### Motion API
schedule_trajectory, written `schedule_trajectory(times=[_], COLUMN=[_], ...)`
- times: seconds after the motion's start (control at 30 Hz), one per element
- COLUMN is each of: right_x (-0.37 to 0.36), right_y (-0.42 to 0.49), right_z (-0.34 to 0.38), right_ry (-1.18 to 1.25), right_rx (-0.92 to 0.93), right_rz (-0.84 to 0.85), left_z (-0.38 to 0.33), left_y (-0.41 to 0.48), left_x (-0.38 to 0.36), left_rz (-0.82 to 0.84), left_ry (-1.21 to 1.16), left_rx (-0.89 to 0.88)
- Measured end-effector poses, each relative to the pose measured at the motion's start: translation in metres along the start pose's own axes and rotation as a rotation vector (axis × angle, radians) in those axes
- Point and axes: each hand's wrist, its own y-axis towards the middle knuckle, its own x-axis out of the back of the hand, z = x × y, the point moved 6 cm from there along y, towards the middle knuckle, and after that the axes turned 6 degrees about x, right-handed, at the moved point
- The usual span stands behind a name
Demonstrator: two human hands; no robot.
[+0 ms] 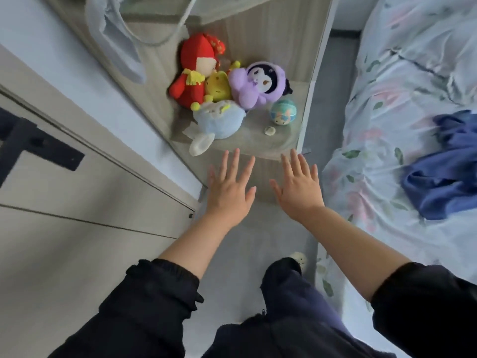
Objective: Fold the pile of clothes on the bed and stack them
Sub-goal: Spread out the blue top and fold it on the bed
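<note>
Black sleeves point(154, 293) and dark trousers point(296, 301) fill the bottom of the view, above a narrow strip of grey floor point(258, 241) that runs between a pale cabinet point(77, 228) on the left and the bed point(387, 125) on the right. A crumpled blue garment point(446, 177) lies unfolded on the floral bedcover near the right edge of the view, well apart from both hands and to the right of them. The right hand point(299, 188) is the nearer one to it, with the bed's rumpled edge between them. The left hand point(229, 192) hovers just beside the right without touching it. Both are flat with fingers spread, backs up, and hold nothing. Their fingertips reach the front edge of a bedside shelf point(284, 140), which closes off the far end of the floor strip. On that shelf sit a red doll point(196, 73), a yellow plush point(219, 86), a purple plush point(258, 83) and a pale blue plush point(219, 120), crowded together, with a small patterned ball point(283, 111) and a tiny pale object point(270, 130) just to their right. A white bag point(116, 42) hangs at the upper left, and a dark handle point(38, 143) shows on the cabinet front.
</note>
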Motion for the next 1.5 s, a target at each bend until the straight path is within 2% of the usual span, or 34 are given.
schedule_trajectory(times=[0.3,0.6,0.7,0.9,1.0,1.07,1.17,1.23,1.4,1.43,1.5], right_x=[-0.018,-0.088,-0.114,-0.147,-0.157,-0.165,-0.172,-0.174,-0.165,-0.162,-0.161], right_y=[0.019,-0.023,-0.036,-0.045,-0.048,-0.049,-0.048,-0.047,-0.055,-0.057,-0.059], right_z=[-0.231,-0.380,-0.416,-0.478,-0.502,-0.512,-0.526,-0.534,-0.546,-0.549,-0.555], right_ry=[0.080,0.175,0.224,0.317,0.377,0.401,0.399,0.408,0.365,0.339,0.307], right_rx=[-0.426,-0.844,-0.978,-1.183,-1.283,-1.324,-1.331,-1.316,-1.287,-1.270,-1.196], right_rz=[0.002,0.047,0.081,0.038,-0.045,-0.084,-0.119,-0.130,-0.194,-0.187,-0.116], left_z=[-0.205,-0.360,-0.398,-0.486,-0.539,-0.571,-0.606,-0.614,-0.607,-0.604,-0.590], left_y=[0.143,0.205,0.223,0.255,0.276,0.292,0.303,0.302,0.279,0.273,0.256], left_x=[-0.091,-0.194,-0.233,-0.294,-0.313,-0.325,-0.345,-0.357,-0.360,-0.359,-0.355], left_rz=[0.192,0.360,0.437,0.675,0.639,0.657,0.715,0.727,0.704,0.779,1.101], left_ry=[-0.012,0.122,0.111,-0.122,-0.128,-0.170,-0.238,-0.199,0.013,0.034,0.097], left_rx=[-0.342,-0.710,-0.740,-0.663,-0.766,-0.751,-0.632,-0.616,-1.010,-1.068,-1.144])
